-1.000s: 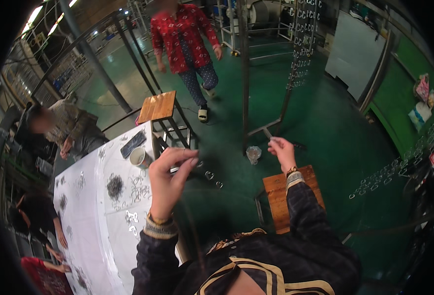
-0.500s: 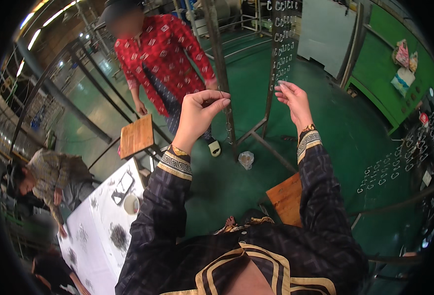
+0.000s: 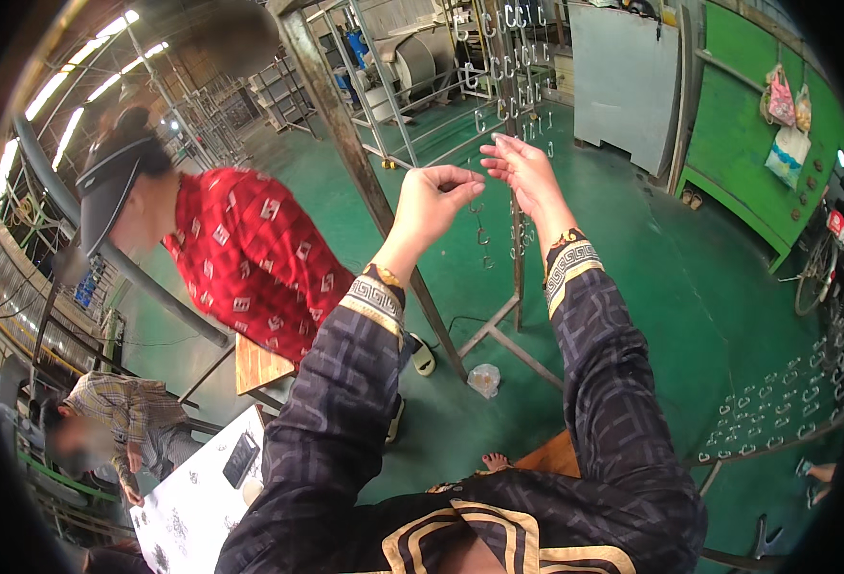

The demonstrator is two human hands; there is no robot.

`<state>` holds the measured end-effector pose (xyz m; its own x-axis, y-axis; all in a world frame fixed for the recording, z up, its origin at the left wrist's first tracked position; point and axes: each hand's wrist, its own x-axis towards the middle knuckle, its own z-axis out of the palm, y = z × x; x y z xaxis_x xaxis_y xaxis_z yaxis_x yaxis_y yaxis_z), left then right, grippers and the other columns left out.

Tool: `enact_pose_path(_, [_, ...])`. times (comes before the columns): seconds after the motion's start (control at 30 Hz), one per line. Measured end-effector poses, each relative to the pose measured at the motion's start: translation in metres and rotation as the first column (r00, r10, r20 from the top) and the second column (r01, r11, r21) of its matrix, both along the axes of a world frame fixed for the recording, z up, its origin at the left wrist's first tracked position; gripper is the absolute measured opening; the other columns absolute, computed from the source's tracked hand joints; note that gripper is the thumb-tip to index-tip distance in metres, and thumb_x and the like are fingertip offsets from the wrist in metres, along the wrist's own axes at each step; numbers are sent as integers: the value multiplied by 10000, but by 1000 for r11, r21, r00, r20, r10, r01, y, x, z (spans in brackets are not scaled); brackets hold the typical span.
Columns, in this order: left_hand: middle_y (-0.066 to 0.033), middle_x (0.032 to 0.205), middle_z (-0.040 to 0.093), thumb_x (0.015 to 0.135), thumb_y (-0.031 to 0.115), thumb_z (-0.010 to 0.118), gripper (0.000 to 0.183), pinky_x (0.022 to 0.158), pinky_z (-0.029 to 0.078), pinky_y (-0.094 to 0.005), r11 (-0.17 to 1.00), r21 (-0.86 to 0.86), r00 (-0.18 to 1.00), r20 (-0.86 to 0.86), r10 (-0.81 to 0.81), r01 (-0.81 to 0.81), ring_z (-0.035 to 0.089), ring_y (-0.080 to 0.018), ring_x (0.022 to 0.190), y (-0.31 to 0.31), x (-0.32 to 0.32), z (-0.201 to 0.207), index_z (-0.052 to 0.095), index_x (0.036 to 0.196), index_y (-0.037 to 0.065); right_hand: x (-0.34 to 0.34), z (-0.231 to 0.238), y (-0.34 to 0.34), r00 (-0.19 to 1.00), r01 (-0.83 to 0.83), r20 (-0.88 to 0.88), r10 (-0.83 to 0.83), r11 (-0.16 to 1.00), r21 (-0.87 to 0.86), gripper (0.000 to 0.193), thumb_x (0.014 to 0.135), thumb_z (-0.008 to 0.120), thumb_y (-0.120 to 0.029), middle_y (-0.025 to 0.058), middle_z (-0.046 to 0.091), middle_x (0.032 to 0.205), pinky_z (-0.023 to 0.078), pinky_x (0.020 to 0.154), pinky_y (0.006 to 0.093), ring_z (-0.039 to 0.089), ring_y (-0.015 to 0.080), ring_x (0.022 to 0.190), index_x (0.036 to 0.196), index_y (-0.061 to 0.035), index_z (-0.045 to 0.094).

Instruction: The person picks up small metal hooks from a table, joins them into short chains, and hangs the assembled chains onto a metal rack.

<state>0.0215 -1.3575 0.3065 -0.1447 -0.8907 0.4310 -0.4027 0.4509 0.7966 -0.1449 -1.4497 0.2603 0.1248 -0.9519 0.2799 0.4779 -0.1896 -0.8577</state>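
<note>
My left hand is raised before me, thumb and forefinger pinched at the top of a thin strand of small C-shaped metal pieces hanging below the fingertips. Close by on its right is my right hand, thumb and forefinger drawn together and the other fingers loosely bent. Whatever it pinches is too small to make out. Just beyond both hands, rows of similar C-shaped metal pieces hang in front of an upright metal frame.
A person in a red patterned shirt and dark visor stands left, by a wooden stool. A seated person works at a white table. More C-shaped pieces hang at right. A plastic bag lies on the green floor.
My left hand has moved right with the hanging strand, and my right hand left, so they are now close together. The view has tilted up. The person in red has turned aside and come nearer.
</note>
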Motion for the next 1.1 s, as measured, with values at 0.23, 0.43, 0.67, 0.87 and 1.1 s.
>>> enact_pose_path(0.23, [-44,824,725,833,123,750,179,685,498,-254,995,-33,989,113,99,-96,612,-65,730,-64,-20,14,746,960,-3,9,16,-28,1000,-10,-11,9,995,-102,271,984,578,-209,85,683,1087,523,813,287,654,147,936,1188,-30,590])
enact_pose_path(0.43, [-123,807,736,790,152,770,213,698,537,-314,985,-53,968,185,170,-162,686,-147,717,-94,-25,10,758,956,19,3,6,-49,992,76,-86,-89,986,-151,166,927,657,-132,70,704,945,530,760,267,659,121,808,1036,-7,656])
enact_pose_path(0.67, [-73,821,735,803,141,778,201,684,509,-265,988,7,959,244,146,-153,637,-89,724,-116,-17,-9,750,949,7,2,7,-50,965,206,-118,-234,955,-213,111,905,664,-79,49,702,831,508,703,257,647,112,749,956,17,683])
enact_pose_path(0.87, [-52,820,695,756,161,834,306,694,516,-266,974,-163,957,216,192,-159,633,-108,746,-130,1,24,669,941,-19,-1,12,-68,925,266,-187,-331,914,-306,117,902,666,-89,69,714,817,516,687,266,653,109,737,930,22,689])
enact_pose_path(1.1, [-163,917,734,804,280,769,361,785,543,-342,637,-711,935,-83,345,-298,713,-227,838,-180,-17,179,722,1042,13,-5,15,-104,901,285,-225,-372,896,-339,137,896,681,-124,84,725,828,526,699,285,675,130,755,946,1,702])
